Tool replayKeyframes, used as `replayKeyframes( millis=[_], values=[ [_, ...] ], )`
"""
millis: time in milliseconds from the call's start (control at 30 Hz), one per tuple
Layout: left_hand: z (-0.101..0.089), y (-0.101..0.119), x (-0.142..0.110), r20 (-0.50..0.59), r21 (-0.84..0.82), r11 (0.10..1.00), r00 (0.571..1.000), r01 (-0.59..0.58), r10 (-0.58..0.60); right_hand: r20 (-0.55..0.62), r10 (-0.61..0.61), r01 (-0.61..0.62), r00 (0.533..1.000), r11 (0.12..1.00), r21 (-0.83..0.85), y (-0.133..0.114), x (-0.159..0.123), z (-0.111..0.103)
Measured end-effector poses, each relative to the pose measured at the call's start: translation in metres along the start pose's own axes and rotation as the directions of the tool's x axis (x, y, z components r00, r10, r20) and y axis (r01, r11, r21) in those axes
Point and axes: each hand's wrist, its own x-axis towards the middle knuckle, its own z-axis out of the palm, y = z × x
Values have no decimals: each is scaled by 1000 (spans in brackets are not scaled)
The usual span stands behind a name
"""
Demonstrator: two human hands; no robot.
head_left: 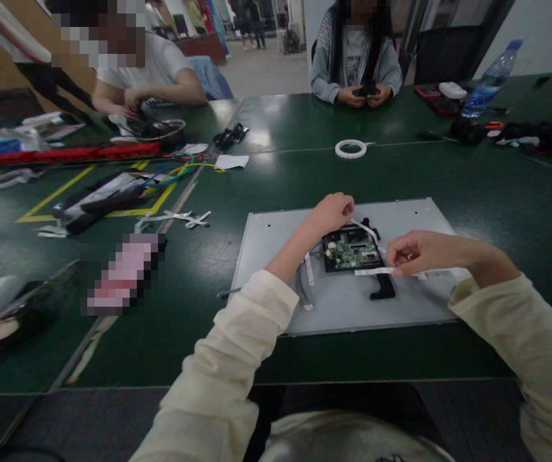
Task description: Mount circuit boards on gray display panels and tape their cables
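A flat grey panel (266, 256) lies on the table, bearing a green circuit board (350, 255) in a black frame (386, 287). My left hand (334, 210) is closed at the board's far edge, its fingertips pinching one end of a strip of white tape (365, 227). That strip slants toward my right hand (413, 250), which is closed at the board's right side. Another white strip (373, 272) runs to the right fingertips; their exact grip is partly hidden. Left of the board are grey cables (303, 285) and a further white strip (310, 269).
A roll of white tape (351, 149) lies beyond the panel. Loose white strips (199, 219) and a blurred pink phone-like object (124, 273) are at left. Two people sit across the table. A water bottle (492, 80) stands at far right, beside black items.
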Motion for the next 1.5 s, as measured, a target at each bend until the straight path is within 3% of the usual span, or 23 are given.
replayKeyframes(
  millis=[67,167,267,333,400,467,533,767,967,1233,1400,1500],
  values=[
    [-3,3,-1,2,19,999,999,38,-38,-8,-45,46,999,993,108,0,-1,0],
    [-16,16,-3,-36,22,994,994,105,-104,6,-22,19,1000,967,253,3,-2,1],
    [-36,40,-2,1,-216,976,999,40,-40,-37,28,-15,999,949,315,7,-3,0],
    [-52,59,-3,110,-416,909,994,21,28,-99,49,-14,994,945,326,11,-5,-3],
    [-64,76,-6,279,-535,844,952,45,126,-158,52,0,986,950,313,13,-8,-6],
    [-71,87,-10,420,-530,846,886,62,198,-214,54,12,975,956,294,15,-11,-10],
    [-73,93,-15,476,-533,842,853,86,215,-265,70,7,962,960,280,16,-13,-13],
    [-71,97,-24,452,-573,811,871,119,191,-254,55,12,966,967,254,13,-12,-10],
    [-53,104,-43,400,-610,762,915,218,58,-195,66,-34,979,986,165,3,-13,-5],
    [-23,107,-88,362,-664,675,928,321,-86,-59,138,-135,989,989,57,8,-5,1],
    [-19,112,-98,375,-705,610,920,362,-112,15,141,-142,990,984,107,7,-5,2],
    [-15,116,-101,367,-686,617,916,386,-165,43,141,-146,989,981,131,8,-7,1]
  ],
)
